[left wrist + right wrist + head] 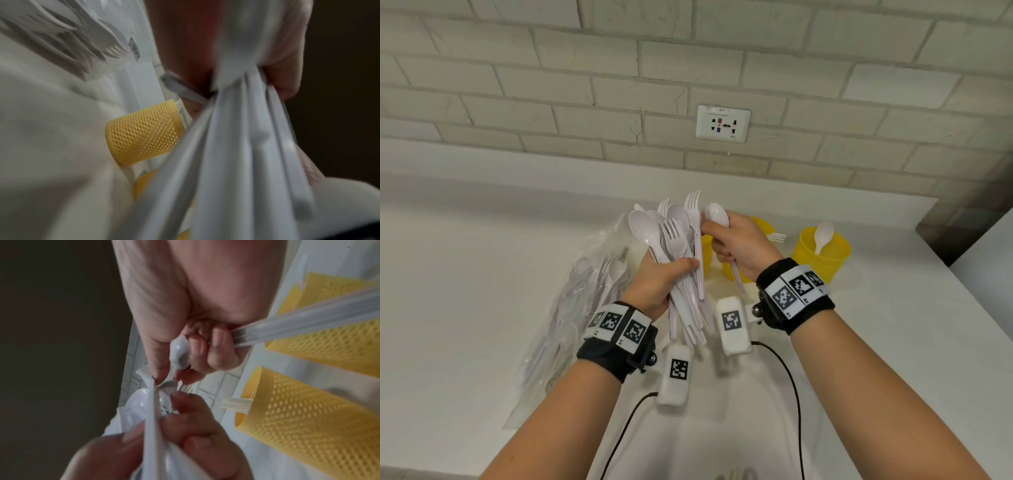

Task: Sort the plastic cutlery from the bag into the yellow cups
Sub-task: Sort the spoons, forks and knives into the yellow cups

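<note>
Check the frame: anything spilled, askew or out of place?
Nothing stands out. Left hand grips a mixed bundle; right hand holds a spoon. The cups stand upright, and the bag lies flat on the counter.

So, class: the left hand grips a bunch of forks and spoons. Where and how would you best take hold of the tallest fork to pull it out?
Pinch the fork at its neck, just below the tines, coming from above. It stands highest in the bunch, clear of the spoon bowls, while its handle is buried in the left hand. The right hand already holds a spoon.
</note>
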`<state>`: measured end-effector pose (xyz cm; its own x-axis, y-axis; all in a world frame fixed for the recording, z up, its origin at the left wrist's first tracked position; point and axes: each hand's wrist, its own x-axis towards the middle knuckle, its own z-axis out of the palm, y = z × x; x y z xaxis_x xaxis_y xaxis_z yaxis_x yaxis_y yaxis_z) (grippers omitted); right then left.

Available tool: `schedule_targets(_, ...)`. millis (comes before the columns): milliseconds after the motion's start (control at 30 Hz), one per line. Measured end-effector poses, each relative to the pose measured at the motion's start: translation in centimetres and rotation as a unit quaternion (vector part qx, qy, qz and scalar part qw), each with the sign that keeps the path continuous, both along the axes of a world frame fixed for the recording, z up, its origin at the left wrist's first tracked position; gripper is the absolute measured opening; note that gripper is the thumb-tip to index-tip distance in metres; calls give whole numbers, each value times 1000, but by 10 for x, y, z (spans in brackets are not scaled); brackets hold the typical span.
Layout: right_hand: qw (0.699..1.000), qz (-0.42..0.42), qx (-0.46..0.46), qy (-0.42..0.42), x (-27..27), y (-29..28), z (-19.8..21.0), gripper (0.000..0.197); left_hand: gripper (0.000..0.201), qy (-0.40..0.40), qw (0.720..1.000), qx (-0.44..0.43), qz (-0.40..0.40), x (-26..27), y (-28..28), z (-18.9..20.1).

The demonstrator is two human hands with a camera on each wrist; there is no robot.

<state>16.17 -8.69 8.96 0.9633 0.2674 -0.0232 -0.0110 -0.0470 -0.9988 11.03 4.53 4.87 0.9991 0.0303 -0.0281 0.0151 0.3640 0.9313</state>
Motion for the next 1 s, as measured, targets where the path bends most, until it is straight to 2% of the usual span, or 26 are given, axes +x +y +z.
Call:
schedule_targets(200, 999, 21, -4, 49, 4, -8, 2, 10, 34, -13, 1000, 13, -21, -2, -4, -1)
schedule_targets(367, 997, -23, 28, 63, 4, -15, 2, 13, 39, -23, 998, 45, -42, 5, -7, -2)
schedule_targets(500, 981, -115, 142, 59, 17, -34, 12, 16, 42, -2, 993, 88, -74, 3, -12, -14)
schedule_targets(600, 967, -176, 184, 23, 29, -62, 24, 15, 41, 12, 994, 77, -79, -2, -18, -21)
schedule_targets(700, 953, -252, 160, -50, 37, -86, 28, 15, 40, 10, 994, 82, -73, 2, -23, -19)
schedule_targets(833, 910, -371, 113, -147, 49, -119, 31, 8, 42, 4, 995, 80, -57, 8, -29, -15)
schedule_targets(900, 903, -383, 80, -177, 55, -134, 29, 6, 39, -1, 996, 73, -46, 10, -31, -14)
schedule_targets(1000, 905, -385, 42, -174, 67, -150, 16, 13, 39, -3, 997, 66, -39, 12, -32, -15)
